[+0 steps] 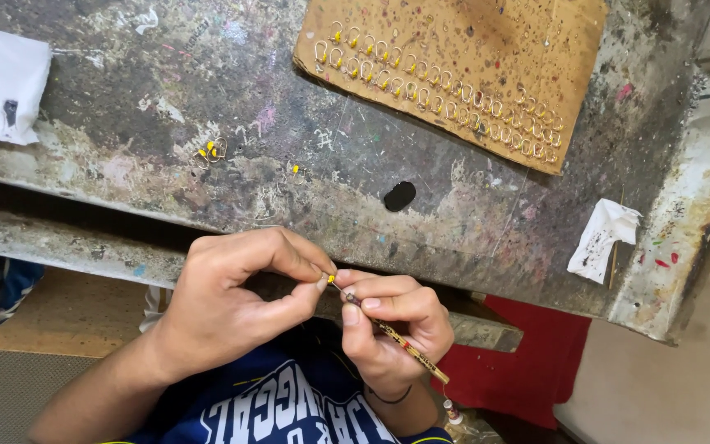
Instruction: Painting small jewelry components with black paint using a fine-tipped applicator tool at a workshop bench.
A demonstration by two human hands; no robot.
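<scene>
Painting looks underway: the left hand (223, 304) pinches a small yellow-tipped hook (331, 280), the right hand (392, 329) grips a thin brush (396, 339), needing a steady dab.

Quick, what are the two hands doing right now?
Left hand: closed, pinching a tiny yellow-tipped piece between thumb and fingertips.
Right hand: closed, holding a thin brush like a pen, its tip at the yellow piece.

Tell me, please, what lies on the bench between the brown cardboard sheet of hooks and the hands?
In the head view, a black round spot on the stained bench.
</scene>
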